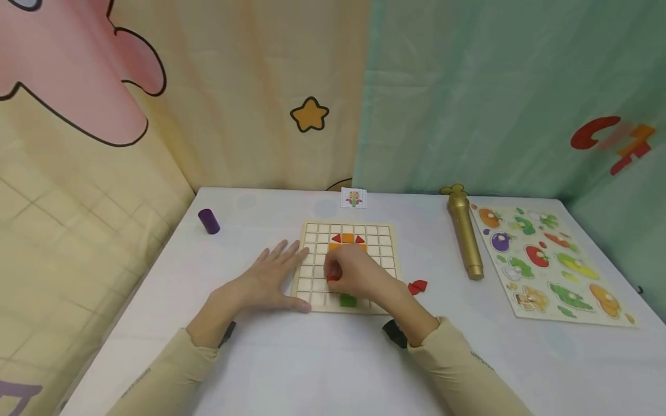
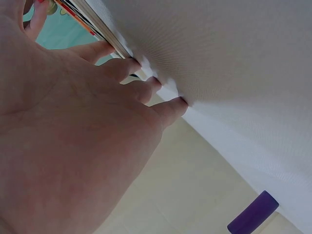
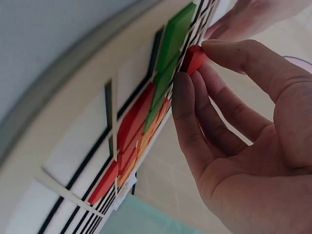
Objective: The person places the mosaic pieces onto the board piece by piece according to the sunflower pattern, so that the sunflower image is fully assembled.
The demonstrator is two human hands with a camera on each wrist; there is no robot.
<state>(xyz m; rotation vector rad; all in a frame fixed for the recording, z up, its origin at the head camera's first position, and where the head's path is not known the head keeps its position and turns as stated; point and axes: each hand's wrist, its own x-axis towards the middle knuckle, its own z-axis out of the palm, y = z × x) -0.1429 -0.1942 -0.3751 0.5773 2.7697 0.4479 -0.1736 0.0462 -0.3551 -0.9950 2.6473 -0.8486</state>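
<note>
A pale wooden grid board (image 1: 318, 238) lies on the table, with orange, red and green pieces set in its squares. My right hand (image 1: 359, 271) is over the board's middle; its thumb and fingers pinch a small red piece (image 3: 193, 59) close to the grid. In the right wrist view, green pieces (image 3: 173, 39) and red pieces (image 3: 135, 113) sit in the board beside that hand. My left hand (image 1: 265, 280) lies spread at the board's left edge, fingers straight, thumb by the near left corner. Its fingertips touch the white tabletop and the board's side in the left wrist view.
Two loose red pieces (image 1: 418, 286) lie right of the board. A small pattern card (image 1: 354, 197) is behind it. A purple cylinder (image 1: 209, 221) stands at the far left. Rightward are a gold tube (image 1: 465, 234) and a vegetable puzzle board (image 1: 559, 266). Curtains (image 1: 250, 115) border the table's back.
</note>
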